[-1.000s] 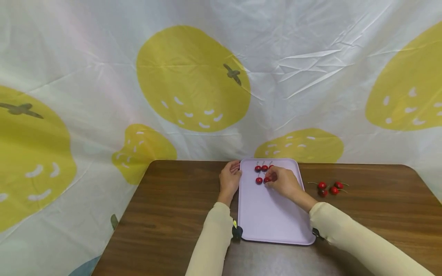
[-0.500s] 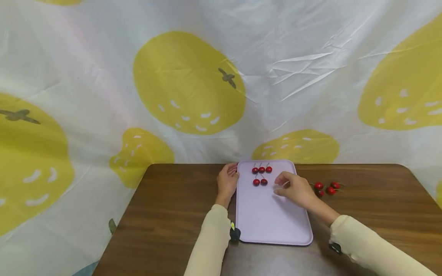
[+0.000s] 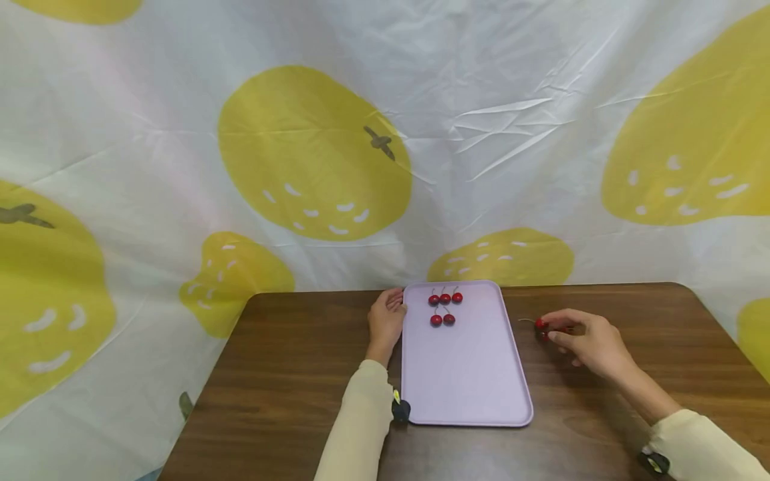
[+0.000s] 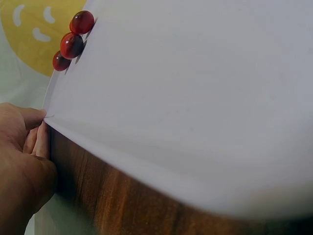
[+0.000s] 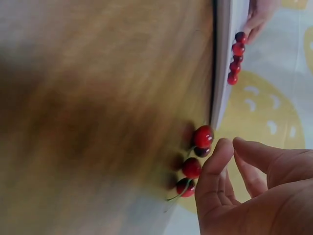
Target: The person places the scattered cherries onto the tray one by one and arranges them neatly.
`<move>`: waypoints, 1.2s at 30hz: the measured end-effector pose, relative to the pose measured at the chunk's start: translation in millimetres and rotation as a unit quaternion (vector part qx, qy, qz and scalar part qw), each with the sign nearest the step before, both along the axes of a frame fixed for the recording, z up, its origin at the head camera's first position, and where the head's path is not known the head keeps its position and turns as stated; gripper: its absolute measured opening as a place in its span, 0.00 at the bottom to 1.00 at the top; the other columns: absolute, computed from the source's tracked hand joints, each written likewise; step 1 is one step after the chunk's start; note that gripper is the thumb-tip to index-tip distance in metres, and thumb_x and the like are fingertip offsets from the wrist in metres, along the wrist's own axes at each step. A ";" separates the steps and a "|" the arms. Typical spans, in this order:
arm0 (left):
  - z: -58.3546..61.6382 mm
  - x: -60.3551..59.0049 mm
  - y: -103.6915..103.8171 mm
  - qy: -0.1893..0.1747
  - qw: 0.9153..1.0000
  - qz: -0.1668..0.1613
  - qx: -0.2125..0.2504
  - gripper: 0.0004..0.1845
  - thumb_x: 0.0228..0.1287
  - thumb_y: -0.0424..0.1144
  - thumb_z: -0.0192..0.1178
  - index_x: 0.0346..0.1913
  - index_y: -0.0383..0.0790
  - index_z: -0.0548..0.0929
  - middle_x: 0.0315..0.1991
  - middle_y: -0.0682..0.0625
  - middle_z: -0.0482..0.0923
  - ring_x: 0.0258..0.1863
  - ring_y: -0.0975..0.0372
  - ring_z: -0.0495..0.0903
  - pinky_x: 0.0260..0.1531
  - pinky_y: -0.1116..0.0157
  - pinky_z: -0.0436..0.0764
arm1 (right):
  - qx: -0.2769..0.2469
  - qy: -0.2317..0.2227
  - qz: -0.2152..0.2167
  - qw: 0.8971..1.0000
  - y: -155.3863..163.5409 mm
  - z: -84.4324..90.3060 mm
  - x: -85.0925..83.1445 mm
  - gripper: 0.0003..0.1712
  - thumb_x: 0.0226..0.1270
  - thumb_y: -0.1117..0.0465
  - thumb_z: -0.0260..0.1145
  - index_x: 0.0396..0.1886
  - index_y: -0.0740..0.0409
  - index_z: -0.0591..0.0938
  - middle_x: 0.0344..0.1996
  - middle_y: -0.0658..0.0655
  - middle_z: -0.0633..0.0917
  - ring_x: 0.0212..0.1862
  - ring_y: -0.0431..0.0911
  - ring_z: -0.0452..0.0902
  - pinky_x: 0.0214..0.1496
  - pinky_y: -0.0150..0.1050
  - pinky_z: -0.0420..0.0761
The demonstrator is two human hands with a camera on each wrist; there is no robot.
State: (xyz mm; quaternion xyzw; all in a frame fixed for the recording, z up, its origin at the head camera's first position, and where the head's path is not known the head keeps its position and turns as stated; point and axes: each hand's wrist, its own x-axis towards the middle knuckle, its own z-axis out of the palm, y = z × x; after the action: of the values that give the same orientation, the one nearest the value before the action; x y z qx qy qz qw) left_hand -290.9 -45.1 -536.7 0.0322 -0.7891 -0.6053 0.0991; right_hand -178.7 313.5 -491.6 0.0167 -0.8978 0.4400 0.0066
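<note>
My left hand (image 3: 386,322) is at the far left corner of a pale lilac tray (image 3: 466,377), thumb and fingers holding its rim. On the tray's far part lie several red cherries (image 3: 445,298) with thin stems, three in the back row and two in the row before it. To the right of the tray my right hand (image 3: 592,344) hovers at a small cluster of loose cherries (image 5: 191,168) on the table. Its thumb and forefinger are slightly apart and hold nothing. In the head view the hand covers part of this cluster.
The brown wooden table (image 3: 301,367) runs back to a white hanging cloth (image 3: 337,274) printed with yellow fruit. Dark wrist devices (image 3: 400,409) sit at both cream sleeves (image 3: 355,421).
My right hand has let go of a cherry in the front row and moved right, off the tray to the loose cherries. The left hand stays at the tray's corner.
</note>
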 end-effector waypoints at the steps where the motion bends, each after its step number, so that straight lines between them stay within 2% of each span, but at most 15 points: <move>1: -1.0 -0.5 -0.8 0.000 1.000 0.001 -0.003 0.18 0.69 0.23 0.62 0.61 0.28 0.83 0.57 0.35 0.87 0.60 0.46 0.87 0.67 0.54 0.85 | -0.004 0.000 -0.006 1.000 1.7 -2.2 1.5 0.19 0.72 0.61 0.72 0.60 0.58 0.85 0.40 0.64 0.91 0.30 0.41 0.85 0.24 0.40 0.88; 6: -3.2 -3.5 -4.6 0.003 1.000 0.001 -0.003 0.18 0.69 0.23 0.61 0.61 0.27 0.83 0.57 0.34 0.87 0.60 0.46 0.87 0.68 0.54 0.85 | -0.043 -0.004 -0.030 0.999 1.1 -14.0 6.4 0.21 0.72 0.59 0.73 0.61 0.61 0.85 0.50 0.69 0.90 0.30 0.40 0.88 0.26 0.40 0.91; 10: -1.6 -3.6 -5.7 0.002 1.000 0.003 0.000 0.19 0.68 0.22 0.61 0.61 0.27 0.83 0.57 0.34 0.87 0.60 0.46 0.87 0.67 0.53 0.85 | -0.049 -0.005 -0.047 0.998 -2.5 -19.4 5.5 0.22 0.71 0.58 0.74 0.60 0.61 0.85 0.51 0.69 0.90 0.32 0.37 0.88 0.27 0.40 0.92; 14: -1.0 -3.5 -5.1 -0.002 1.000 0.004 0.003 0.19 0.69 0.22 0.61 0.61 0.28 0.83 0.57 0.34 0.87 0.60 0.46 0.87 0.68 0.54 0.84 | -0.025 -0.005 -0.064 0.998 -4.6 -22.3 1.8 0.22 0.70 0.55 0.75 0.59 0.59 0.87 0.44 0.66 0.92 0.32 0.34 0.86 0.25 0.39 0.90; 18: -1.3 -3.3 -4.1 0.003 1.000 0.004 0.003 0.19 0.68 0.22 0.61 0.61 0.27 0.83 0.57 0.33 0.87 0.60 0.46 0.87 0.68 0.54 0.85 | -0.001 -0.007 -0.072 0.997 -6.0 -24.4 -2.5 0.22 0.69 0.52 0.76 0.58 0.57 0.87 0.36 0.61 0.92 0.31 0.36 0.84 0.23 0.38 0.89; 21: -1.7 -2.7 -2.8 0.001 1.000 0.004 0.002 0.19 0.68 0.23 0.61 0.61 0.28 0.84 0.57 0.34 0.87 0.60 0.46 0.87 0.67 0.54 0.85 | 0.013 -0.006 -0.077 0.997 -6.9 -25.6 -5.1 0.21 0.68 0.51 0.76 0.56 0.56 0.88 0.34 0.59 0.92 0.29 0.37 0.84 0.22 0.38 0.88; 29: -1.9 -1.0 0.1 0.002 1.000 0.000 0.003 0.19 0.68 0.22 0.61 0.60 0.27 0.84 0.57 0.34 0.88 0.60 0.46 0.87 0.67 0.54 0.85 | 0.035 0.010 -0.084 0.996 -8.0 -26.9 -7.6 0.19 0.66 0.53 0.77 0.52 0.57 0.88 0.48 0.68 0.90 0.16 0.44 0.80 0.17 0.39 0.84; 36: -0.4 0.2 1.1 0.001 1.000 0.001 0.005 0.18 0.68 0.22 0.61 0.60 0.27 0.83 0.57 0.34 0.87 0.60 0.45 0.87 0.68 0.53 0.85 | 0.049 0.004 -0.084 0.995 -8.8 -27.1 -7.6 0.18 0.66 0.53 0.76 0.51 0.57 0.88 0.47 0.70 0.90 0.16 0.44 0.81 0.18 0.39 0.83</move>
State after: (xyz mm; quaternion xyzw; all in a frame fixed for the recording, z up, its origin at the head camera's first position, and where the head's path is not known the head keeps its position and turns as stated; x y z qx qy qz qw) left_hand -290.7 -44.0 -537.1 0.0329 -0.7858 -0.6094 0.1007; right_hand -186.2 304.7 -518.8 -0.0563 -0.9167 0.3929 0.0462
